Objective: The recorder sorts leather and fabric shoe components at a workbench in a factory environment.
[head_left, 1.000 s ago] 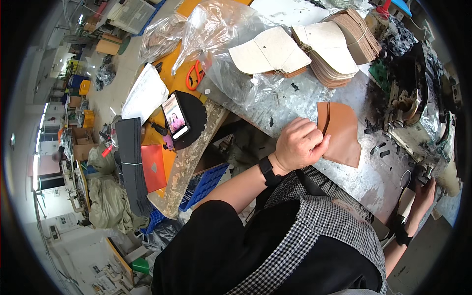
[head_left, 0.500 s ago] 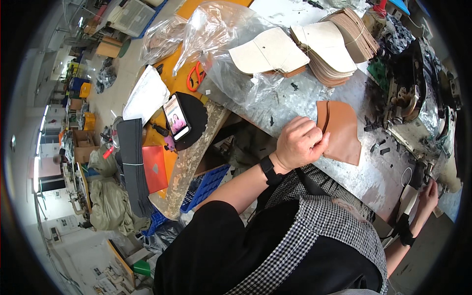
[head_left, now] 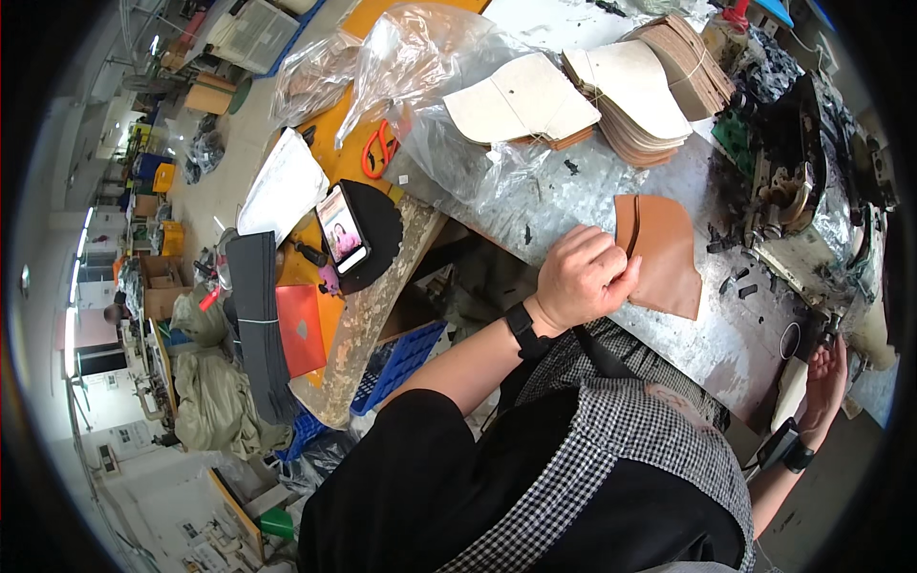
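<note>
My left hand (head_left: 585,272), with a dark band at its wrist, is closed at the near left edge of a brown leather piece (head_left: 669,258). The piece lies on the metal-topped table (head_left: 535,215), and a narrow strip shows doubled along its left side. Far to the right, my right hand (head_left: 823,387) is raised against the lower part of a dark, grimy machine (head_left: 812,210). Its fingers are stretched upward, and I see nothing held in them. A pale, flat thing (head_left: 789,390) stands just left of that hand.
String-tied stacks of cream and brown pieces (head_left: 626,86) stand at the back, beside clear plastic sheeting (head_left: 420,57). Left, a yellow table (head_left: 334,310) bears a phone (head_left: 344,229), orange-handled scissors (head_left: 379,148) and a dark bundle (head_left: 256,325). A blue crate (head_left: 401,358) sits below.
My right hand has moved slightly up and left along the machine, and its fingers have straightened. The left hand and the leather piece look unmoved.
</note>
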`<state>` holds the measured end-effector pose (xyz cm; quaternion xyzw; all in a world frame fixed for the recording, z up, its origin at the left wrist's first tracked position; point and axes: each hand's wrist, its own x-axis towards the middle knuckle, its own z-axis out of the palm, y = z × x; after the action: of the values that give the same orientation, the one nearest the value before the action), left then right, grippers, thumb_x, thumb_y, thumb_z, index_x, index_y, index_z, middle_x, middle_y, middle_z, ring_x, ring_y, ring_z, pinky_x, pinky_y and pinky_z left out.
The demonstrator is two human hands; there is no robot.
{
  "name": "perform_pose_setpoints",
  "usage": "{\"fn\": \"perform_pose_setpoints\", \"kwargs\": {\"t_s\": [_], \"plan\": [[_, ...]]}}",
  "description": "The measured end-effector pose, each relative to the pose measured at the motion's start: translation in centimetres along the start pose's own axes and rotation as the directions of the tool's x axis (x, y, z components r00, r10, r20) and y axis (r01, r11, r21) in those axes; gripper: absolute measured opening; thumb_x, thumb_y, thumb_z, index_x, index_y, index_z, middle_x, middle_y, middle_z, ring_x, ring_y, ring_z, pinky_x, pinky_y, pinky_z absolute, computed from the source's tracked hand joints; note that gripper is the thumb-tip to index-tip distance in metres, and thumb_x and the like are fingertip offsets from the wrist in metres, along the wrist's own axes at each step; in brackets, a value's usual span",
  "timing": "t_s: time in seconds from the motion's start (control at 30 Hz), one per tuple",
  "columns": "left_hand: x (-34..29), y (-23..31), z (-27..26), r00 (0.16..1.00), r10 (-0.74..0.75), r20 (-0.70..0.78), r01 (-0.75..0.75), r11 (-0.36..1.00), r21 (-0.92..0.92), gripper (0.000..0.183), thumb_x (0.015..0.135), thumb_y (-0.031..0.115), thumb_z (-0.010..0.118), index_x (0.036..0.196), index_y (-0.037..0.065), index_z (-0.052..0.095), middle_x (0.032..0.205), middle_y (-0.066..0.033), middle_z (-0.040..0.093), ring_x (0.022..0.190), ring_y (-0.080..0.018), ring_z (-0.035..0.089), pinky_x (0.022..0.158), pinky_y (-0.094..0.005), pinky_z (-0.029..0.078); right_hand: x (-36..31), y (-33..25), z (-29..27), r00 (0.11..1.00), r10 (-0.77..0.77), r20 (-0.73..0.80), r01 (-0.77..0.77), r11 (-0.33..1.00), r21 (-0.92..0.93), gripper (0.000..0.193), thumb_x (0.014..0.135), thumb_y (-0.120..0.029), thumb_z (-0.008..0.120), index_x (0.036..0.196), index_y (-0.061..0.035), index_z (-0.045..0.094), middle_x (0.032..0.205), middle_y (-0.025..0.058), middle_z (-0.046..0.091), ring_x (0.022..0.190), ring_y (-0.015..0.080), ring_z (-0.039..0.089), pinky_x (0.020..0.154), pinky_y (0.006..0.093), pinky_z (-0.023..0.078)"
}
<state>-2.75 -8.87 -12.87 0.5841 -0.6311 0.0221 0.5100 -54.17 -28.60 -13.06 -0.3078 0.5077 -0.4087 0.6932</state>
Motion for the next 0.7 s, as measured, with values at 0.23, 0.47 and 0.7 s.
{"fn": "perform_pose_setpoints", "kwargs": {"t_s": [0.23,0.47,0.7], "plan": [[-0.2,0.1,-0.3,1.000,-0.016,0.014,0.016,1.000,0.011,0.034,0.069,0.000,0.071,0.056,0.008,0.041,0.056,-0.0051,0.039,0.050,-0.0245,0.044,0.050,-0.0350,0.037,-2.4,0.9,7.4,0.995,-0.068,-0.075,0.079,0.985,0.154,0.034,0.095,-0.021,0.059,0.122,-0.0012,0.055,0.104,0.0098,0.066,0.085,0.0131,0.063,0.069,0.0224,0.050],[-0.2,0.0,0.1,1.000,-0.013,0.014,0.013,1.000,0.009,0.033,0.069,0.000,0.072,0.057,0.008,0.042,0.057,-0.0055,0.041,0.051,-0.0253,0.044,0.050,-0.0355,0.038,-2.5,1.8,6.3,0.949,-0.312,-0.056,0.239,0.820,-0.520,0.041,0.094,-0.020,0.061,0.128,0.0010,0.051,0.100,0.0041,0.061,0.081,0.0072,0.055,0.070,0.0215,0.045],[-0.1,0.1,-0.1,1.000,-0.015,0.019,0.014,1.000,0.013,0.033,0.069,0.000,0.072,0.057,0.008,0.042,0.058,-0.0057,0.041,0.052,-0.0256,0.045,0.051,-0.0357,0.038,-2.3,1.1,3.7,0.818,-0.567,-0.098,0.297,0.561,-0.773,0.035,0.098,-0.029,0.055,0.122,-0.0039,0.059,0.080,0.0004,0.061,0.069,0.0048,0.054,0.064,0.0194,0.044]]}}
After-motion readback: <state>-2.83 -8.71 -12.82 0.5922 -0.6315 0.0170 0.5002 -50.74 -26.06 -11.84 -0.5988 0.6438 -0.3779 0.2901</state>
